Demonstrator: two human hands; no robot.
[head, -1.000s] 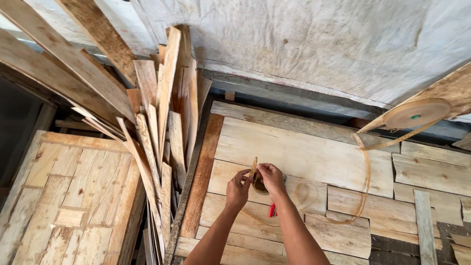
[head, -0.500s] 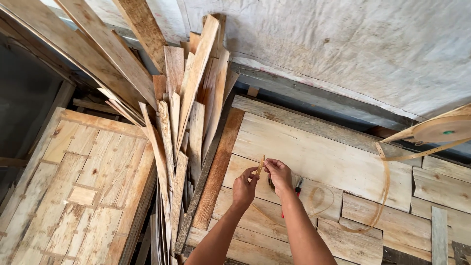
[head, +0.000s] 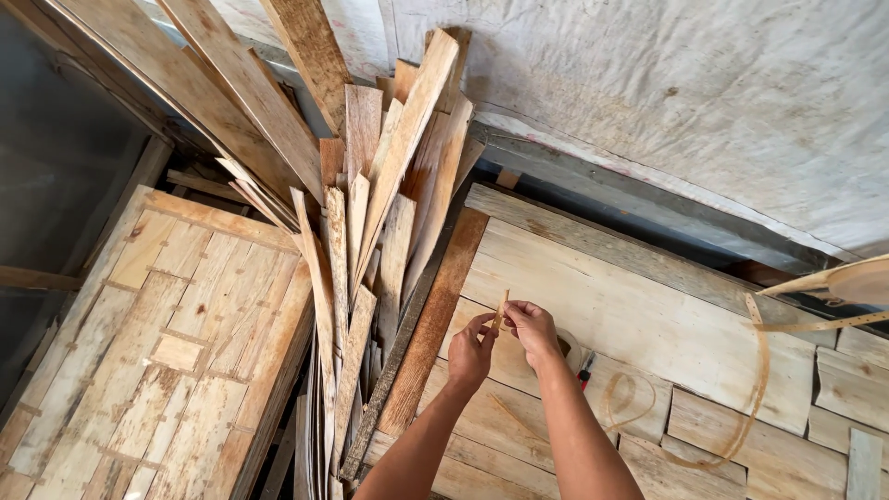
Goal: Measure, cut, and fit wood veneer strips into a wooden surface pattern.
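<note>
The person's left hand (head: 470, 352) and right hand (head: 534, 331) meet over a wide pale wooden board (head: 648, 324) that lies flat as a work surface. Between them stands a thin wooden strip (head: 501, 311), nearly upright, a little tilted. The grip of both hands is closed on this strip: the fingertips of the left hand pinch it from the left side, and the fingers of the right hand pinch it from the right. The strip is above the near-left part of the board, just beside a darker brown plank (head: 431, 324) that runs along the board's left edge.

Under the right wrist a roll of pale tape or band (head: 572, 352) shows partly, and a small red and black tool (head: 584, 370) lies near to it. A long thin curved band (head: 755, 389) bends across the boards at the right. To the left, many rough wooden slats (head: 389, 185) lean together in a bundle, and at the far left lies a flat panel of joined small planks (head: 167, 343). Behind everything there is a grey stained wall (head: 694, 93).
</note>
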